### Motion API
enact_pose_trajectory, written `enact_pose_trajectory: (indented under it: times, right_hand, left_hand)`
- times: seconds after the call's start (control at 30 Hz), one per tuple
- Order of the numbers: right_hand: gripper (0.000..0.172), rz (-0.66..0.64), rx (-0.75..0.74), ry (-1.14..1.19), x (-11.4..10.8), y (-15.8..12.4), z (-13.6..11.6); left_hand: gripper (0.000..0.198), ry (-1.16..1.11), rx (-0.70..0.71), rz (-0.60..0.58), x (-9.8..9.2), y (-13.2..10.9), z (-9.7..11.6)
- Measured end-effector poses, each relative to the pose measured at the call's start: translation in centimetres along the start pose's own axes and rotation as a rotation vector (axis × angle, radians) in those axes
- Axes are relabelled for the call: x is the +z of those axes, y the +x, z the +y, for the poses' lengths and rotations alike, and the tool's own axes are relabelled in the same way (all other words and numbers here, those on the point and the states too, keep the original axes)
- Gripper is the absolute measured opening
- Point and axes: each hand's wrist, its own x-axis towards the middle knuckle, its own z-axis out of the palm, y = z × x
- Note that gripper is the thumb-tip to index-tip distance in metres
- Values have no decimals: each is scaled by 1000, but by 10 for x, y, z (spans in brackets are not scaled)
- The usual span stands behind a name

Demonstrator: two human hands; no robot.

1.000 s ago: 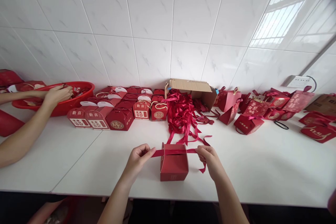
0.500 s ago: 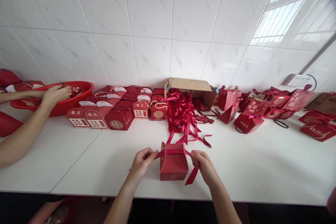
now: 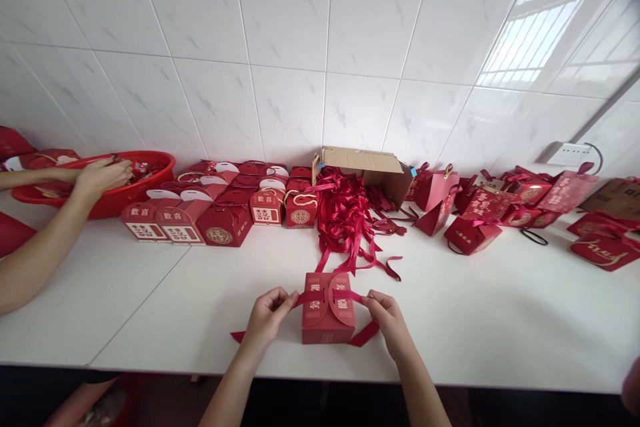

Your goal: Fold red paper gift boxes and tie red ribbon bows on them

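A red gift box (image 3: 328,328) stands on the white table in front of me, its two rounded top flaps folded inward and meeting in the middle. A dark red ribbon (image 3: 346,294) runs through slots in those flaps and comes out on both sides. On the box's left, my left hand (image 3: 273,310) pinches one end of the ribbon, with a loose tail showing beyond the wrist. My right hand (image 3: 381,313) pinches the other end to the right, and its tail hangs onto the table below the fingers.
Loose ribbons (image 3: 345,213) spill from a cardboard box (image 3: 367,159) by the wall. Rows of red boxes (image 3: 223,227) stand left; more boxes (image 3: 473,237) sit right. At far left, a co-worker's hands (image 3: 103,177) reach into a red basin (image 3: 150,180).
The box's top flaps have come down and inward as the ribbon was drawn outward from both sides. Both hands still pinch the ribbon.
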Motion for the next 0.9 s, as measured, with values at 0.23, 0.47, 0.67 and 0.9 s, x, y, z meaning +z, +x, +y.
enact_pose_trajectory:
  times: [0.23, 0.47, 0.67, 0.9]
  right_hand:
    - [46, -10, -11, -27, -13, 1, -7]
    - [43, -25, -20, -36, -15, 4, -3]
    - [48, -37, -16, -2, -11, 8, 12]
    - [39, -31, -51, 47, -8, 3, 9]
  left_hand:
    - [47, 42, 21, 3, -6, 3, 0]
    - [49, 65, 28, -5, -5, 3, 0]
    - [51, 50, 36, 14, 0, 2, -1]
    - [41, 16, 42, 24, -5, -8, 7]
